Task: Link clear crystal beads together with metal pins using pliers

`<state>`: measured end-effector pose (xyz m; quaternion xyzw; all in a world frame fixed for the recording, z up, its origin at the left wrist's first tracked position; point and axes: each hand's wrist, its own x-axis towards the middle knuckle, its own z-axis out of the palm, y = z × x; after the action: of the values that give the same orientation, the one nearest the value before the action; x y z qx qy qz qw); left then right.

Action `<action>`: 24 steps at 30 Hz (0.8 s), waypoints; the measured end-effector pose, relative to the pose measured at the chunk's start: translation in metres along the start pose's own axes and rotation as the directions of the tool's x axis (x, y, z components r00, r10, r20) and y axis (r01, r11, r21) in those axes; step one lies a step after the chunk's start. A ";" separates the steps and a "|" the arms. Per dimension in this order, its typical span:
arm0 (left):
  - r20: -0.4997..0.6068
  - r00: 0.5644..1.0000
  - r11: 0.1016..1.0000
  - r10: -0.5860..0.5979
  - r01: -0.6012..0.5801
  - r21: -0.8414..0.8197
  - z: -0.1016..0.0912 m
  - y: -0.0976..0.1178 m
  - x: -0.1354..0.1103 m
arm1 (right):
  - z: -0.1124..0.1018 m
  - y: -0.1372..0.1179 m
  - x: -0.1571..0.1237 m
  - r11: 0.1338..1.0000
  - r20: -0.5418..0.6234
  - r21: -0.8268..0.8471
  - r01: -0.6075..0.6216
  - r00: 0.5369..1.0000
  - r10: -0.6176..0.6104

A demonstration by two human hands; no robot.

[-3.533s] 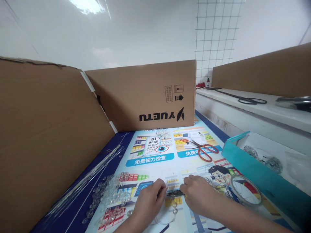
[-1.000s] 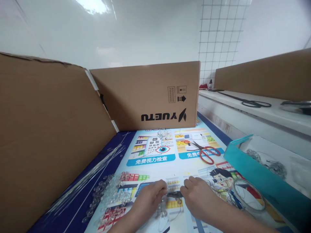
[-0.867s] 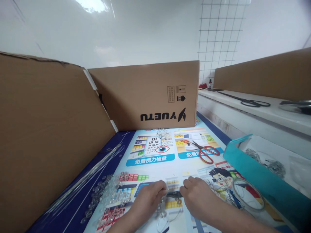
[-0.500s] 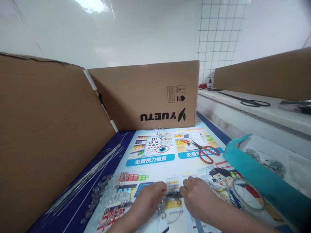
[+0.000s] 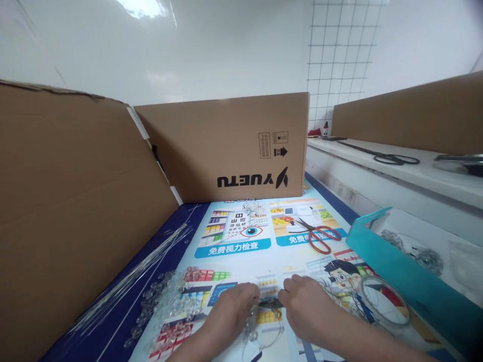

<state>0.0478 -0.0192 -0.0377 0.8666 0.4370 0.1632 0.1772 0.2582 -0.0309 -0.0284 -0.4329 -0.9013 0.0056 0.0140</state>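
Note:
My left hand (image 5: 234, 309) and my right hand (image 5: 307, 306) rest low on a printed mat (image 5: 241, 251), fingertips facing each other. Both are pinched on a small dark tool (image 5: 269, 303) held between them. Under it hangs thin wire strung with clear beads (image 5: 260, 332). A heap of loose clear beads (image 5: 169, 301) lies just left of my left hand.
Cardboard walls stand at the left (image 5: 75, 211) and back (image 5: 226, 146). Straight wires (image 5: 132, 281) lie along the left wall. Red-handled scissors (image 5: 319, 236) lie farther back, a wire coil (image 5: 383, 299) to the right, beside a teal box (image 5: 400, 281) with beaded pieces. Black scissors (image 5: 392, 159) rest on the right shelf.
Both hands stay pinched together at the same spot. The beaded wire under them has shifted slightly. The view has moved a little.

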 end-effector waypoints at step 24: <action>-0.044 0.997 0.997 -0.071 0.070 -0.034 -0.006 -0.005 -0.002 | -0.029 0.015 -0.004 0.998 0.136 0.042 0.040 0.990 -0.045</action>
<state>0.0408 -0.0170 -0.0345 0.8438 0.4683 0.1834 0.1872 0.2735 -0.0246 -0.0002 -0.4118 -0.9089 0.0525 -0.0396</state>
